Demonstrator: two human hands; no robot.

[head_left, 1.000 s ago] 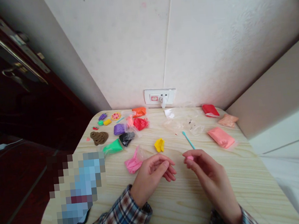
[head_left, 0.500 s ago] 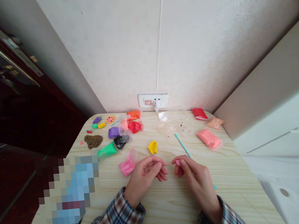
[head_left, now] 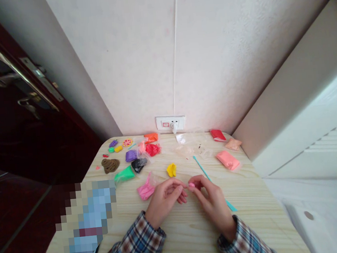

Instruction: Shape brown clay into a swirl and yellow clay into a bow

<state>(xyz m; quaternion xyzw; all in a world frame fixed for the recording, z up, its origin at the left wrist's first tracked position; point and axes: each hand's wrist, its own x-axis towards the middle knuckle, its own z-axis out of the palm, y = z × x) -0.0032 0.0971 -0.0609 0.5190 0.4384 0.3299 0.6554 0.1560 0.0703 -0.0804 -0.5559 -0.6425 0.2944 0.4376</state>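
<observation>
Between the thumb and fingertips of my right hand (head_left: 209, 198) is a small lump of pink modelling clay (head_left: 191, 184). My left hand (head_left: 165, 200) faces it, fingers loosely curled and a little apart, with nothing visible in them. Its index fingertip comes up to the pink lump; whether they touch I cannot tell. Beside my left hand lies an opened bag of pink clay (head_left: 146, 189). A yellow clay piece (head_left: 171, 170) rests just beyond both hands. A turquoise modelling stick (head_left: 201, 166) runs diagonally, partly hidden beneath my right hand.
Bags of green (head_left: 124, 173), black (head_left: 139, 165), purple (head_left: 131, 155) and red clay (head_left: 153, 149) sit back left, near a brown coil (head_left: 110, 165) and small clay fruits (head_left: 127, 142). Salmon (head_left: 227, 160) and red packets (head_left: 218, 135) lie right. A blurred-out object (head_left: 93, 213) occupies the left edge.
My right hand has moved left, bringing the pink clay up to my left fingertips. The whole view has shifted slightly with my head.
</observation>
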